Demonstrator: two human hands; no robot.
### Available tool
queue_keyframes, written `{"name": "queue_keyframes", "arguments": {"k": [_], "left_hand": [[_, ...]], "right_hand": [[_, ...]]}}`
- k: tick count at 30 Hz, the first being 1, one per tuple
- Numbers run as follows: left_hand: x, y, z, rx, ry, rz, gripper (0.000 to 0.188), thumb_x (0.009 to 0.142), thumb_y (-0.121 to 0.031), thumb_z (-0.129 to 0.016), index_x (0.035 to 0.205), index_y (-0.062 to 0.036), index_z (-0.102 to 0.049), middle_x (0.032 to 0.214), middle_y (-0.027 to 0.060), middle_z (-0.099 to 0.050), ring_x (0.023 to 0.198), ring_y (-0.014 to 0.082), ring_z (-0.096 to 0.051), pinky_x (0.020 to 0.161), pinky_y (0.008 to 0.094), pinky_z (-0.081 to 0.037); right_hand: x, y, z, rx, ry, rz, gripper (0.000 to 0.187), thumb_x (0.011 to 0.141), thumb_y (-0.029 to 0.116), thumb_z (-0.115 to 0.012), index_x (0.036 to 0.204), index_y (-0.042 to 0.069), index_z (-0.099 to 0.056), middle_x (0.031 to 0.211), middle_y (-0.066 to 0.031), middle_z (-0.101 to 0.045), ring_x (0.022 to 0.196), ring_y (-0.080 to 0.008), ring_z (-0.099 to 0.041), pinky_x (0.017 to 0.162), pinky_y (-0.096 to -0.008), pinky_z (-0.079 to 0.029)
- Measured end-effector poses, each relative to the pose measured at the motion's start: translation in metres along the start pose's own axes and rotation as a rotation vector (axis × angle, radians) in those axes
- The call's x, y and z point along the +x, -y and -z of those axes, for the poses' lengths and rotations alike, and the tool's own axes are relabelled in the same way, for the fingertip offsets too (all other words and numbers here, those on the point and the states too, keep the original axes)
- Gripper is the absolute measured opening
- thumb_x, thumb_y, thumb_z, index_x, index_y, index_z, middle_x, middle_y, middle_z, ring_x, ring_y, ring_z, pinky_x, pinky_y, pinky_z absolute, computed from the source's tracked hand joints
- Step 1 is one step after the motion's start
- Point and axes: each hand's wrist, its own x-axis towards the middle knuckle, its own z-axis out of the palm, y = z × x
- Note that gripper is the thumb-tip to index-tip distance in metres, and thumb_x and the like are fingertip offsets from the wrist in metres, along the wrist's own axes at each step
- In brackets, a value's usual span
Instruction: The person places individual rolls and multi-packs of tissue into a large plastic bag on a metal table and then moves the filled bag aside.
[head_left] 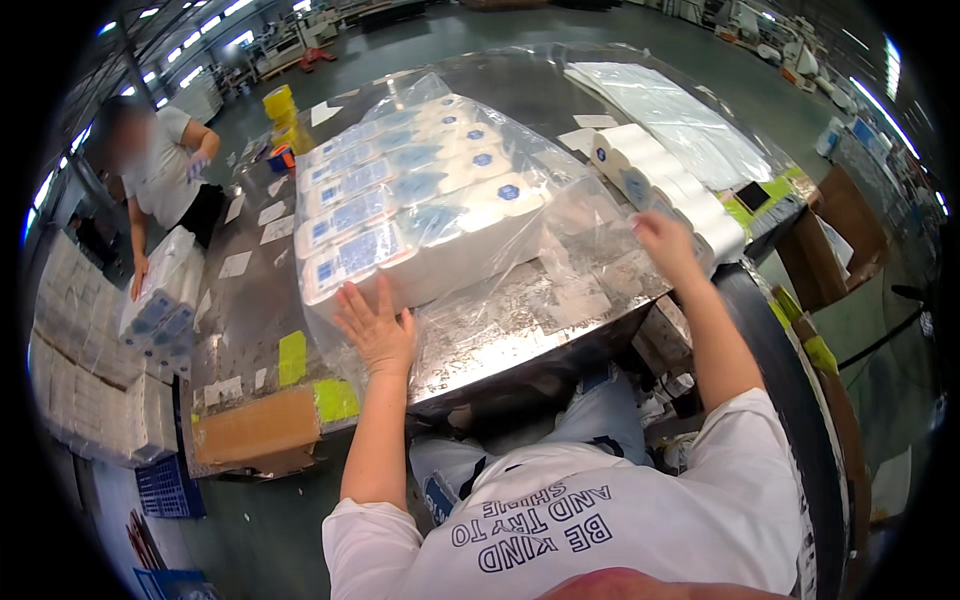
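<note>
Head view: roll block [440, 222] in clear film [572, 262] lies on the metal table [480, 352], before the person. L hand [374, 332] is flat, fingers spread, grasping nothing, at the block's near face. R hand [668, 246] is curled near the loose film; can't tell if pinching it. Film could tear or snag, prob. from uneven pull. Rows' long axis: near-left to far-right; loose film points R.
</note>
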Motion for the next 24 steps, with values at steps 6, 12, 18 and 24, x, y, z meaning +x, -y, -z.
{"name": "queue_keyframes", "arguments": {"k": [6,12,18,24], "left_hand": [[0.004,-0.008,-0.003,-0.047,-0.036,-0.031,0.085,0.077,-0.027,-0.072,0.15,-0.0262,-0.029,0.158,0.0209,-0.006,0.146,0.0418,-0.005,0.113,0.0618,-0.013],[-0.001,-0.008,0.008,-0.008,0.012,0.017,0.084,0.078,-0.027,-0.072,0.15,-0.0255,-0.028,0.158,0.0206,-0.006,0.146,0.0414,-0.005,0.112,0.0615,-0.014],[0.002,-0.006,0.007,-0.038,-0.008,-0.007,0.08,0.077,-0.026,-0.07,0.148,-0.0272,-0.032,0.158,0.0204,-0.009,0.145,0.0416,-0.008,0.112,0.0623,-0.015],[0.0,0.0,0.005,-0.012,-0.035,-0.019,0.081,0.077,-0.025,-0.071,0.148,-0.0266,-0.032,0.157,0.0202,-0.009,0.145,0.0429,-0.011,0.113,0.0617,-0.014]], "right_hand": [[0.044,-0.197,0.108,-0.492,-0.302,-0.381,0.044,0.085,0.034,-0.062,0.115,0.001,-0.064,0.114,-0.0198,-0.065,0.1,-0.0348,-0.063,0.09,-0.0399,-0.047],[0.021,-0.11,0.087,0.364,0.313,-0.754,0.059,0.087,0.047,-0.062,0.127,0.004,-0.057,0.122,-0.0126,-0.062,0.103,-0.0231,-0.064,0.086,-0.0389,-0.052],[-0.008,-0.056,0.029,0.565,0.468,-0.722,0.049,0.091,0.046,-0.055,0.112,0.002,-0.061,0.087,-0.0098,-0.066,0.066,-0.0178,-0.061,0.059,-0.0312,-0.051],[-0.057,-0.027,0.025,0.572,0.613,-0.663,0.05,0.091,0.044,-0.057,0.118,0.002,-0.052,0.084,-0.0067,-0.064,0.06,-0.0128,-0.058,0.054,-0.0255,-0.049]]}}
